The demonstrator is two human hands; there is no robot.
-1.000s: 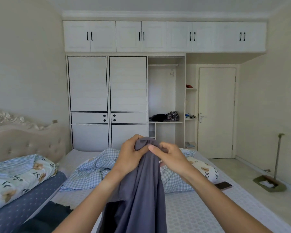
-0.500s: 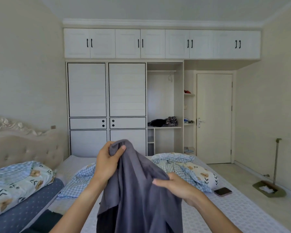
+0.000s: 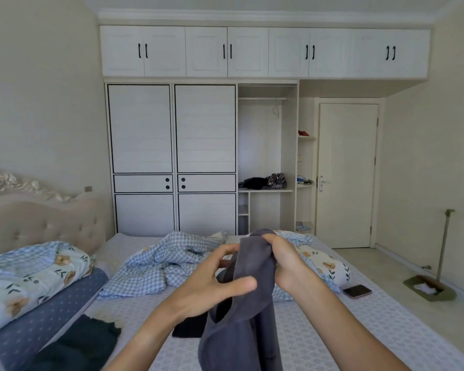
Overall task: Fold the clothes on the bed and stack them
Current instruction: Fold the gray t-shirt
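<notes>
The grey garment (image 3: pixel 255 279) hangs in the air in front of you, above the bed (image 3: pixel 332 330), bunched at its top edge and draping down past the lower frame edge. Your right hand (image 3: pixel 284 261) grasps that top edge: fingers curled over the gathered cloth, thumb side toward you. Your left hand (image 3: pixel 214 279) is just beside it on the left, fingers spread and loosely bent, thumb lying across the front of the fabric lower down; it touches the cloth, but whether it pinches it cannot be told from this view.

Below your left forearm a small black garment (image 3: pixel 190 328) lies flat on the bed, partly hidden by the grey one. Further left, near the frame corner, a dark green garment (image 3: pixel 86 341) is crumpled against a blue dotted sheet (image 3: pixel 46 311).

Beyond your hands a blue checked quilt (image 3: pixel 166 266) sits rumpled across the mattress. To the right of your right forearm a phone (image 3: pixel 357 291) lies face up near the bed's edge. Far left: a floral pillow (image 3: pixel 30 274) and the padded headboard (image 3: pixel 43 223).

Past the bed stands a white wardrobe (image 3: pixel 172 156) with an open bay holding dark clothes on a shelf. Right of it, a closed door (image 3: pixel 347 175). A dustpan (image 3: pixel 429 287) with a long handle rests on the floor, far right.
</notes>
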